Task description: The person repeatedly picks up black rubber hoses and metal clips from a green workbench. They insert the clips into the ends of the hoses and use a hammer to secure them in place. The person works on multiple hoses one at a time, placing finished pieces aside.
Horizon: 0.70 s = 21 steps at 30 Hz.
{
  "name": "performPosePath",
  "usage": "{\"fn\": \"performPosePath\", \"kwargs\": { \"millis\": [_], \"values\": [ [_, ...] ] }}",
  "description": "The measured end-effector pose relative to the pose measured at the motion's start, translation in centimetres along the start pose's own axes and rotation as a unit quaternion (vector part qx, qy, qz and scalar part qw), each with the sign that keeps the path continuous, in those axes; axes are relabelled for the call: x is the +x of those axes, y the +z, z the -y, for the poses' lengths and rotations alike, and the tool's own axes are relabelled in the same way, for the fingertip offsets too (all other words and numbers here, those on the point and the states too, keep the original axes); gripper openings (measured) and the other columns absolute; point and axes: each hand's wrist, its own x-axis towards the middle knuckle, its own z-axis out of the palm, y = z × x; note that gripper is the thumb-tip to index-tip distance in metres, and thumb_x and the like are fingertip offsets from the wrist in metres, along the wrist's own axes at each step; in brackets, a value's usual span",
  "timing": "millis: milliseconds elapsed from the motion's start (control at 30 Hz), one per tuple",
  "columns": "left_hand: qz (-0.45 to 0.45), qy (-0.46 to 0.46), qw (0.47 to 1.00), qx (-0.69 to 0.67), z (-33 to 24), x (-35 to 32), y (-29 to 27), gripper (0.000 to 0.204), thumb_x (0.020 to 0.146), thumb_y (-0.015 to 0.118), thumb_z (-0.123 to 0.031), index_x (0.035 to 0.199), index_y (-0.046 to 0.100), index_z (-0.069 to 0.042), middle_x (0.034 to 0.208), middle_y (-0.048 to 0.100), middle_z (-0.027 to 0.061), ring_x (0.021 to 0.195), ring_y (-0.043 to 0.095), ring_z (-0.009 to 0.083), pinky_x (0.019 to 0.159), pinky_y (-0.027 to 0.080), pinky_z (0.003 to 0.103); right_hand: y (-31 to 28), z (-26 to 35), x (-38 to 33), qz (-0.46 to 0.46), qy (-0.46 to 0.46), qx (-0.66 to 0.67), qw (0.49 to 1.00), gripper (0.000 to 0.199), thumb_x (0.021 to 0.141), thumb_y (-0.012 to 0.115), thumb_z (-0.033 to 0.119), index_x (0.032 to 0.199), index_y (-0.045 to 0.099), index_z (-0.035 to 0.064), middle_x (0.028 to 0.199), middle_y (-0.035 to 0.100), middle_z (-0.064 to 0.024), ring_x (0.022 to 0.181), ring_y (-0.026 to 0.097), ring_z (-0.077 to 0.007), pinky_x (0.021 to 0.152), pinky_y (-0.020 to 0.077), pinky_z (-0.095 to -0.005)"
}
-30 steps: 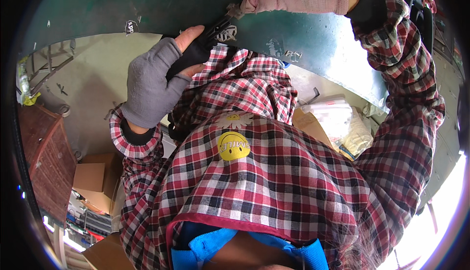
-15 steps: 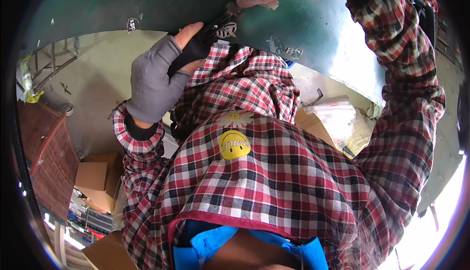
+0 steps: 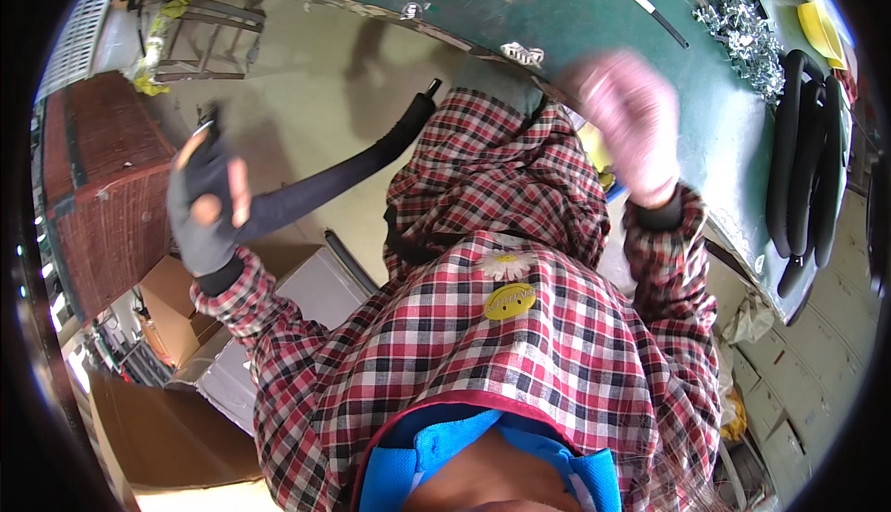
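My left hand [image 3: 206, 210], in a grey glove with bare fingertips, is out at the left, closed round a bent black foam-covered tube [image 3: 339, 173]. The tube slants up to the right from the hand, its narrow end near the edge of the green workbench [image 3: 557, 1]. A dark, blurred piece also shows above the left fingers; I cannot make out whether it belongs to the tube. My right hand [image 3: 636, 122], in a pink glove, is over the bench's near edge. Motion smears its fingers, so their hold is hidden.
On the bench lie a thin black-and-white rod [image 3: 640, 1], a heap of silvery shavings [image 3: 742, 34] and a yellow container [image 3: 821, 34]. Several black foam-covered tubes [image 3: 798, 168] rest at its right end. Leftward stand a reddish-brown wooden cabinet [image 3: 116, 206], an open cardboard box [image 3: 176, 428] and a metal frame [image 3: 209, 38].
My left hand has swung left and down from the bench edge with the black tube. My right hand has come back toward me from farther over the bench. My view has turned leftward.
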Motion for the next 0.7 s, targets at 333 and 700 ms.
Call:
{"fn": "performPosePath", "kwargs": {
  "millis": [333,700],
  "values": [
    [-0.004,-0.039,0.946,-0.321,6.1,-1.2,-6.1,0.063,0.091,0.063,-0.022,0.147,0.043,-0.001,0.097,0.061,0.0105,0.072,0.064,0.0164,0.066,0.053,0.027,10.5,-0.2,-5.3,0.127,0.200,0.696,0.678,0.057,0.086,0.081,0.026,0.131,0.054,0.0042,0.117,0.068,-0.0077,0.122,0.060,-0.0229,0.107,0.0443,-0.0405],
    [0.167,0.063,0.982,0.055,-6.0,-2.4,21.3,0.067,0.080,0.072,0.004,0.142,0.047,-0.003,0.101,0.067,0.0067,0.088,0.065,0.0136,0.080,0.055,0.029,6.6,9.1,-4.8,0.133,0.004,0.041,0.990,0.038,0.081,0.077,0.022,0.109,0.060,0.0043,0.094,0.064,-0.0178,0.091,0.066,-0.0392,0.081,0.0551,-0.0417]
  ]
}}
